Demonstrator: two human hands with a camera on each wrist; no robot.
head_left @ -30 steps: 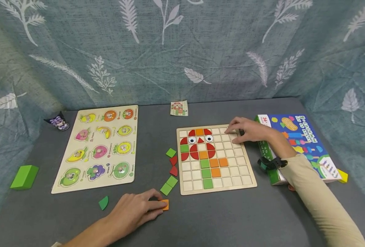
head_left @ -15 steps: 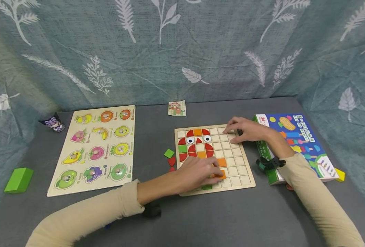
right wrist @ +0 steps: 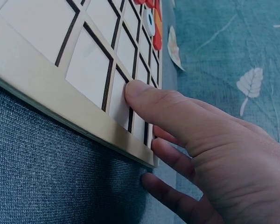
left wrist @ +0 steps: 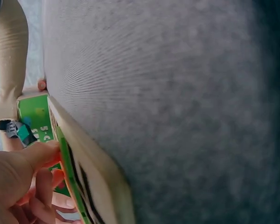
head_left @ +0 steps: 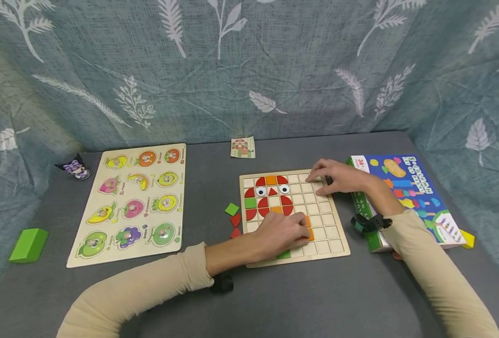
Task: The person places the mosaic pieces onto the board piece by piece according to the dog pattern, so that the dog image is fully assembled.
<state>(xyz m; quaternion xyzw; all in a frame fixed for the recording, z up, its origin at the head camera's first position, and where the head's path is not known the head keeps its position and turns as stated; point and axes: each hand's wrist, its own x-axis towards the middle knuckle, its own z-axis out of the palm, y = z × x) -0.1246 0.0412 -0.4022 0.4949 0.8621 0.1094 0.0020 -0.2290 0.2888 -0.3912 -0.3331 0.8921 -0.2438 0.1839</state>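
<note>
Over the lower middle of the wooden grid board (head_left: 330, 233), my left hand (head_left: 276, 234) has its curled fingertips on an orange square tile (head_left: 310, 234). Part of that tile sticks out past the fingers. The left wrist view shows the thumb and fingers close at the tiles, with a green tile (left wrist: 66, 161) beside the thumb. My right hand (head_left: 340, 177) rests on the board's far right corner, thumb on the surface and fingers loosely spread. Red, orange and green pieces with two eye discs (head_left: 284, 188) form a figure on the board. My left hand covers its lower part.
Left of the board lie a green square (head_left: 232, 209) and red pieces (head_left: 235, 220). A fruit puzzle board (head_left: 141, 234), a figurine (head_left: 78, 169) and a green block (head_left: 28, 245) stand further left. A pattern card (head_left: 242, 147) lies behind; a game box (head_left: 405, 197) is at right.
My left hand has carried the orange tile from the table in front of the board onto the grid, then shifted slightly right with it. My right hand has stayed at the corner.
</note>
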